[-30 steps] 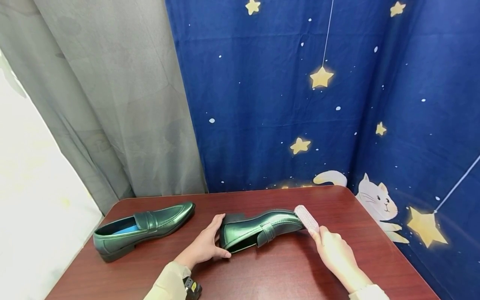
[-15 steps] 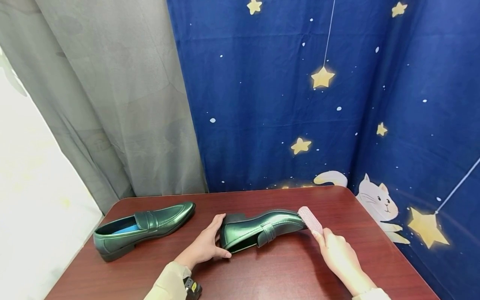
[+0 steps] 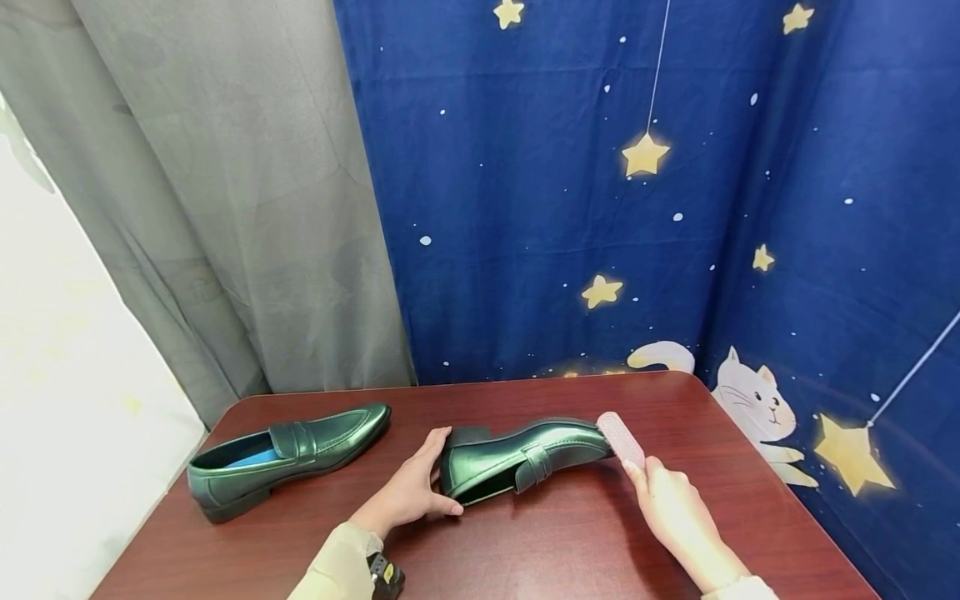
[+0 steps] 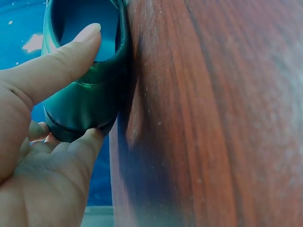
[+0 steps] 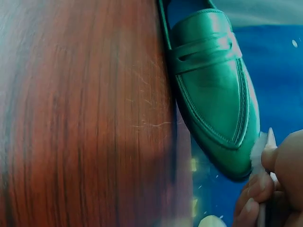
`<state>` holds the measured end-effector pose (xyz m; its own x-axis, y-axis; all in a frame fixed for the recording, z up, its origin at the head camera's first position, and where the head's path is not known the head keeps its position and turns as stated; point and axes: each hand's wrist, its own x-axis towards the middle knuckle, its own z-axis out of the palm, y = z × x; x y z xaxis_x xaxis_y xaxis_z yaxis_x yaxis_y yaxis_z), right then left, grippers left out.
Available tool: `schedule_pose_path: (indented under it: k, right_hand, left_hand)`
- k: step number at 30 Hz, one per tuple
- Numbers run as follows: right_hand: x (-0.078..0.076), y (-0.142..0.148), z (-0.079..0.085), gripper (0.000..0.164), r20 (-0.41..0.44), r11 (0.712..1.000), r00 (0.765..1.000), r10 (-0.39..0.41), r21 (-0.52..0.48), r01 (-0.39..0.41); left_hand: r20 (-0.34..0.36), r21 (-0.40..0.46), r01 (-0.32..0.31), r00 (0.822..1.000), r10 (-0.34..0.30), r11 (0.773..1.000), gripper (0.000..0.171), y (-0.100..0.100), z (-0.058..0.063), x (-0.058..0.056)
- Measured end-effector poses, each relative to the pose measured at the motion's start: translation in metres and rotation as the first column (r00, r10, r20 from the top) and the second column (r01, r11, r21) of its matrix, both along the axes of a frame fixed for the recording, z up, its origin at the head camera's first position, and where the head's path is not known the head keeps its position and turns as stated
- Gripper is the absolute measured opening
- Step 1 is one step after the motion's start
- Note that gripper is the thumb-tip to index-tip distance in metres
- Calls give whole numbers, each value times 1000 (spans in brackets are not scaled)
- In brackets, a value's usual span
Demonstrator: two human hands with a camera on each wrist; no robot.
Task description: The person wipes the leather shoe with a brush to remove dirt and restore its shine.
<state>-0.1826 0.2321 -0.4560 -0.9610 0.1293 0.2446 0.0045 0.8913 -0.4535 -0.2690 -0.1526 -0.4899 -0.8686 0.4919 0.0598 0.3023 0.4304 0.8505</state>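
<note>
A dark green loafer (image 3: pixel 487 468) lies on its side on the table, its toe pointing right. My left hand (image 3: pixel 411 490) holds it by the heel; in the left wrist view the thumb (image 4: pixel 61 64) crosses the collar and the fingers reach round the heel. With my right hand (image 3: pixel 675 507) I grip a brush (image 3: pixel 620 439) with a pale pink back, at the loafer's toe. In the right wrist view its white bristles (image 5: pixel 258 153) touch the side of the toe. Part of the brush handle is hidden inside my hand.
The matching green loafer (image 3: pixel 337 437) stands upright on its sole at the left of the reddish-brown table (image 3: pixel 525 550), its blue insole visible. Behind the table hang a grey curtain (image 3: pixel 247 208) and a blue curtain (image 3: pixel 525 208) patterned with stars.
The brush and my right hand have shifted slightly right and down along the toe since one second ago, hardly moving in the last half second. My left hand and both loafers have stayed put.
</note>
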Motion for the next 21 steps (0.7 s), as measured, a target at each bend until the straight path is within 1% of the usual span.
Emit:
schedule_pose_path:
  k: [6, 12, 16, 21]
  right_hand:
    - [1, -12, 3, 33, -69, 1000, 998, -14, 21, 16]
    - [0, -25, 7, 36, -112, 998, 993, -23, 53, 29]
    - [-3, -31, 11, 35, -106, 996, 994, -30, 76, 38]
    - [-6, -34, 16, 36, -66, 996, 997, -36, 81, 41]
  left_hand:
    - [17, 5, -5, 1000, 5, 1000, 126, 0, 0, -2]
    - [26, 3, -13, 1000, 13, 1000, 126, 0, 0, -3]
    - [24, 5, -9, 1000, 9, 1000, 125, 0, -2, -4]
    - [30, 11, -7, 1000, 6, 1000, 125, 0, -2, -4]
